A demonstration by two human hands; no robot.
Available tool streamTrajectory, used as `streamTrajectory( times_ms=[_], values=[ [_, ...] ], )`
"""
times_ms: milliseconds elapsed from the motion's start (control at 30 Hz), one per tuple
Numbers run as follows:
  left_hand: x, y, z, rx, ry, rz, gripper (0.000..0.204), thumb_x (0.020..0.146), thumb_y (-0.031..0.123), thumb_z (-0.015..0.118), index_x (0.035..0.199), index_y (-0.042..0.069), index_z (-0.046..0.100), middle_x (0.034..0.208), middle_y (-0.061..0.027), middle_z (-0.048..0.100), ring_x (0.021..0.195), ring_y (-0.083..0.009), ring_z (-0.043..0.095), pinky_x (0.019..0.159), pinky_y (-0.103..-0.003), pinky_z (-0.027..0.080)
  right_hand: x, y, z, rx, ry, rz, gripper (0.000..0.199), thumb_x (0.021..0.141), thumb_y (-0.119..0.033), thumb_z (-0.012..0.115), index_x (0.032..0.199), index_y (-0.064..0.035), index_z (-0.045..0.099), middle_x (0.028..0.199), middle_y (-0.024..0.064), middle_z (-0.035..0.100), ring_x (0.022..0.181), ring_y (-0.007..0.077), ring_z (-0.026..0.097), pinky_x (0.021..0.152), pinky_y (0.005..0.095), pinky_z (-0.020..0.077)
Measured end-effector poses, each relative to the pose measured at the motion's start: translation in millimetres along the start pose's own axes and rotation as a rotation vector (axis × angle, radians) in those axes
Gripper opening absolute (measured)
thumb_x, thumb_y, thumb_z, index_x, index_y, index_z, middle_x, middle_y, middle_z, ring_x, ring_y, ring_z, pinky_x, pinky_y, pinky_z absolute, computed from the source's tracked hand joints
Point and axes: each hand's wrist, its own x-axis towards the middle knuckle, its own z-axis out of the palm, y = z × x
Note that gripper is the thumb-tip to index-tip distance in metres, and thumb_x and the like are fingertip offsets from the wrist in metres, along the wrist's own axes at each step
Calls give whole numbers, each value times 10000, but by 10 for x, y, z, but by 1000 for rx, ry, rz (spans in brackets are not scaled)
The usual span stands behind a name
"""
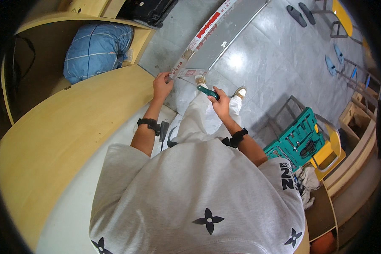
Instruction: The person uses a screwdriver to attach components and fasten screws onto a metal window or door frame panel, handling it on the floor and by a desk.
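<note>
My right hand (221,103) is wrapped round the green handle of a screwdriver (207,91). Its thin shaft points left, and the tip lies close to the fingers of my left hand. At the near corner of a large grey panel (230,37), my left hand (162,86) has its fingers closed on the edge. White and red printed tape runs along that edge, with a small metal fitting (188,54) on it. Whether a small part such as a screw sits between my left fingers cannot be made out.
To the left stands a pale wooden cabinet (72,112) with a blue bundle (98,51) inside. An open green tool case (298,137) rests by a yellow chair (332,152) at right. Dark slippers (297,16) and blue slippers (331,64) lie on the grey tiled floor (275,67).
</note>
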Motion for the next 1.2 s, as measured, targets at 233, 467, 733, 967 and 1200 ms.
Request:
streamTrajectory(
  times_ms=[233,467,733,967,1200],
  values=[
    [32,73,42,94,19,-19,381,604,99,754,941,-8,615,908,-142,612,843,-286,607,745,-362,488,131,128,9,691,-202,795,257,903,-241,551,1049,-31,575,783,68,579,524,115,502,450,235,402],
    [70,60,99,221,61,-43,347,604,146,759,877,9,596,890,-142,610,847,-316,588,754,-396,469,-32,-118,114,-112,76,-202,306,788,-38,634,1077,-30,531,835,95,555,650,242,549,575,283,459],
    [107,66,67,272,26,-33,343,617,181,746,872,7,596,874,-149,611,843,-320,588,749,-403,469,-116,55,174,191,62,132,256,814,-10,598,1069,-29,601,786,110,569,618,214,542,563,273,455],
    [113,95,110,303,30,-25,363,611,181,740,889,4,588,885,-157,607,838,-327,588,753,-410,471,-37,174,192,1133,-207,1238,266,960,-342,409,903,-99,503,585,40,442,431,113,386,385,190,286],
    [97,75,142,302,47,-11,367,610,185,744,886,11,576,894,-149,605,842,-327,586,743,-407,476,-223,109,366,18,147,21,213,822,-51,557,1018,-24,478,934,94,484,726,188,513,594,272,455]
  ],
)
